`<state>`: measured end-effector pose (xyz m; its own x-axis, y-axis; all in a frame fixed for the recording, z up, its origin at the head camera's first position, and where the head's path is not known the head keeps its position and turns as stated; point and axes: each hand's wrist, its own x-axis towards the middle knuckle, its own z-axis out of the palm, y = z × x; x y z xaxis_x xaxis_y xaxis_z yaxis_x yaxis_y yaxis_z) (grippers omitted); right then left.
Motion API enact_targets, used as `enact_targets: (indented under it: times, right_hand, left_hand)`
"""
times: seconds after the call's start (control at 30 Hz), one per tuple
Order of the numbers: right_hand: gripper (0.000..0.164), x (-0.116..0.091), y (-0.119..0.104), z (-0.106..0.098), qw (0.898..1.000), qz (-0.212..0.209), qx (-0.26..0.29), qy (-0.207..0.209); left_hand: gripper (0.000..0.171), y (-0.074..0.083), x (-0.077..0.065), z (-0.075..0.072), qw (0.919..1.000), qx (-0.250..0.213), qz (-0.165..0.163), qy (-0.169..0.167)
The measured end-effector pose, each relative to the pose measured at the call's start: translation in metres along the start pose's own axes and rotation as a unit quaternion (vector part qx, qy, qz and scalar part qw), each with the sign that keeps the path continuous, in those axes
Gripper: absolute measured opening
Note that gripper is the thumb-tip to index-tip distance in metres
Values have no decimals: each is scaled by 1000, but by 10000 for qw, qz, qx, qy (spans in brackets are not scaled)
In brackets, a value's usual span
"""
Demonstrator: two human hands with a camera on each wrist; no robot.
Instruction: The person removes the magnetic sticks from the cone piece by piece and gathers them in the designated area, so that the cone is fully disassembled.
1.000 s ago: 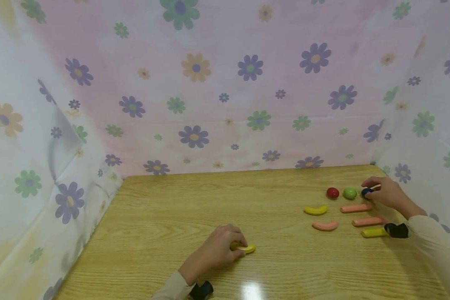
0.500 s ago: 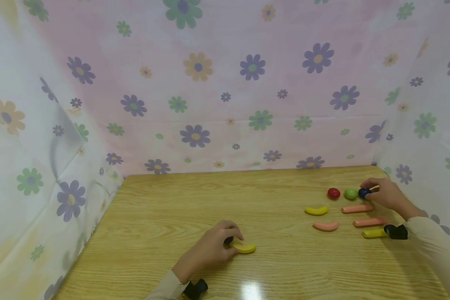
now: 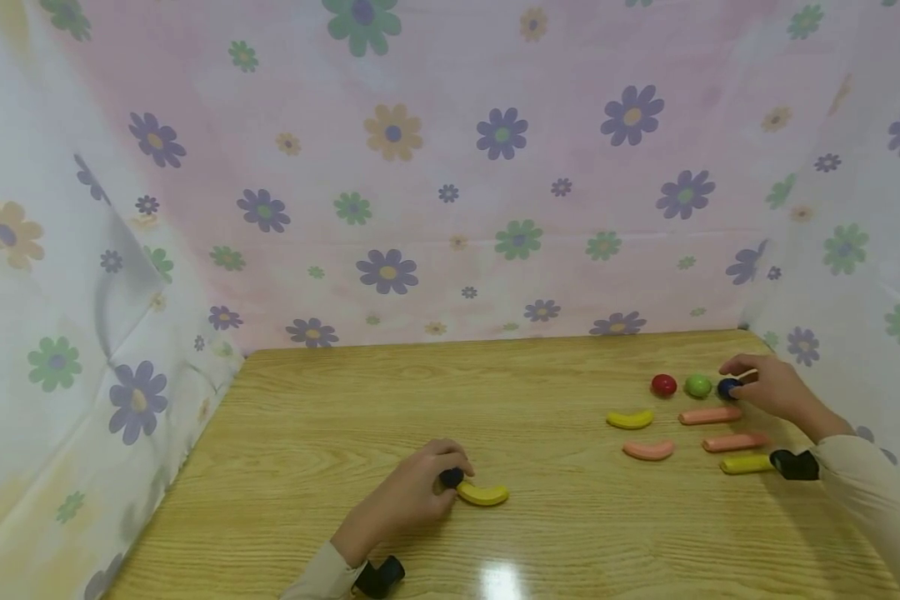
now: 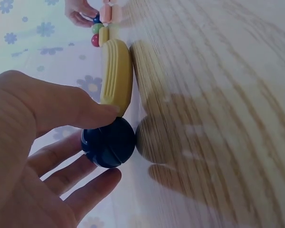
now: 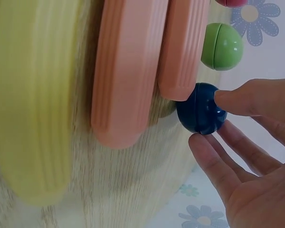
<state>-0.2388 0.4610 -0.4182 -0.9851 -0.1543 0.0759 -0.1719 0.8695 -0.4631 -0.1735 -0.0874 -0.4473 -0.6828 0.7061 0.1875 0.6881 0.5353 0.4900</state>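
Observation:
My left hand [image 3: 401, 498] pinches a glossy dark blue ball [image 4: 108, 145], thumb on one side and fingers curled round the other. Right at that ball lies one end of a curved yellow piece [image 3: 484, 496], ribbed along its side in the left wrist view. At the far right, my right hand [image 3: 778, 392] holds a second dark blue ball [image 5: 197, 111] between thumb and fingertips. This ball has a seam and sits beside a green ball [image 3: 698, 386], with a red ball [image 3: 663, 385] further left in the same row.
In front of the balls lie a curved yellow piece [image 3: 630, 420], a curved pink piece [image 3: 648, 451], two straight pink bars [image 3: 708, 415] and a yellow bar [image 3: 744, 464]. Flower-printed cloth [image 3: 450, 225] stands behind the wooden table [image 3: 360, 400] and at both sides.
My left hand has slid left off the curved yellow piece, and the dark blue ball has come into view in its grip. The right hand's ball has shifted slightly left, closer to the green one.

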Motion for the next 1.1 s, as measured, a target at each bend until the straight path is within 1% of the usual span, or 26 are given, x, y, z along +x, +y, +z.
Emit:
enact_targets:
  times: [0.2, 0.4, 0.47, 0.7, 0.9, 1.0, 1.1]
  right_hand:
    - [28, -1, 1, 1, 10000, -53, -13, 47]
    - [28, -3, 1, -1, 9998, -91, -93, 131]
    - [28, -4, -1, -3, 9998, -118, -118, 103]
    - [29, -5, -9, -7, 9994, -224, -277, 23]
    - [29, -7, -12, -7, 9991, -291, -317, 58]
    - [27, -10, -20, -7, 9984, -421, -324, 193]
    - [26, -15, -41, -5, 9962, -747, -256, 355]
  left_hand:
    - [27, 0, 0, 0, 9999, -70, -62, -54]
    - [23, 1, 1, -1, 9995, -262, -154, -106]
    - [23, 1, 1, -2, 9993, -317, -168, -131]
    - [24, 0, -1, -2, 9993, -370, -49, -88]
    - [23, 1, -2, -3, 9993, -375, -50, -28]
    - [21, 3, -1, -2, 9989, -457, -48, 7]
    - [20, 4, -1, -1, 9981, -598, -118, 52]
